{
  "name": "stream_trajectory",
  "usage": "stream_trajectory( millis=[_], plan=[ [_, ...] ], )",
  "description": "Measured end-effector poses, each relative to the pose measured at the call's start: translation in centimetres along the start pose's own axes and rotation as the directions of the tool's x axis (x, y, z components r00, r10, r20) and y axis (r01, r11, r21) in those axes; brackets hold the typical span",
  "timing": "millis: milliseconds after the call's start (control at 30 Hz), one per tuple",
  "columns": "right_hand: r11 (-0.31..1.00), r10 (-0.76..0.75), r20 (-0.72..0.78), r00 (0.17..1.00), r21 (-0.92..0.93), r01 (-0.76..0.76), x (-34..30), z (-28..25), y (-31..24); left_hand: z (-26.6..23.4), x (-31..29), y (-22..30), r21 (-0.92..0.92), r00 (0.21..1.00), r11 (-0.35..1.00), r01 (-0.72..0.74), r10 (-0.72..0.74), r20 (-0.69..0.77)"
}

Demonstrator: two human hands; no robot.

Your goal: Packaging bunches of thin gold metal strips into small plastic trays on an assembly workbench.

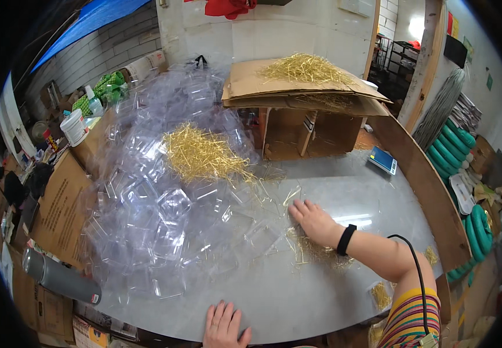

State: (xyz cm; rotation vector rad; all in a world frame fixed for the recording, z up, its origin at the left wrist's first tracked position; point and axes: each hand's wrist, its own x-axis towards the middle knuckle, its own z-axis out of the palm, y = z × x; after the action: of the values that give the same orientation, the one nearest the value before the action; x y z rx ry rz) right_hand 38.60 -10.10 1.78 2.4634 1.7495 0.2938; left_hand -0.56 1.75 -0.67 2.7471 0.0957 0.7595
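Observation:
My right hand (316, 224) reaches across the grey tabletop (344, 191), fingers stretched out and palm down. Loose gold shredded strands (315, 250) lie under and beside it, and nothing shows in its grasp. At the table's near edge my left hand (224, 326) rests flat with its fingers spread. A large heap of clear plastic boxes (175, 203) covers the left half of the table. On top of that heap sits a pile of gold strands (202, 153). Near my right forearm is a small clear box with gold strands in it (381, 296).
A cardboard box (320, 136) at the back bears flat cardboard (245, 81) with more gold strands (306, 66) on it. A blue scale (383, 160) stands at the right. A wooden board (419, 180) edges the right side. A grey bottle (59, 277) lies at the left edge.

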Motion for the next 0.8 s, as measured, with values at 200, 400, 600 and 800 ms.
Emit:
stream_trajectory(
  millis=[200,400,600,800],
  plan=[
    [0.991,0.011,-0.072,0.997,0.132,-0.001,-3.3,-6.3,0.2,-0.2,0.6,0.1,0.001,0.999,1.0,0.015,-0.015,0.046],
    [0.941,0.061,0.368,0.928,0.289,-0.177,-8.1,-9.9,-7.4,0.1,0.3,-0.2,-0.015,1.0,1.0,0.005,-0.006,-0.02],
    [0.935,-0.068,0.096,0.993,0.354,0.03,-13.5,-9.5,-17.1,0.3,0.0,-0.4,-0.056,0.998,0.998,-0.026,0.022,-0.057],
    [0.926,0.251,-0.005,0.968,0.292,-0.239,-14.5,-7.3,-21.9,0.6,-0.3,-0.6,-0.083,0.995,0.996,-0.037,0.029,-0.092]
  ],
)
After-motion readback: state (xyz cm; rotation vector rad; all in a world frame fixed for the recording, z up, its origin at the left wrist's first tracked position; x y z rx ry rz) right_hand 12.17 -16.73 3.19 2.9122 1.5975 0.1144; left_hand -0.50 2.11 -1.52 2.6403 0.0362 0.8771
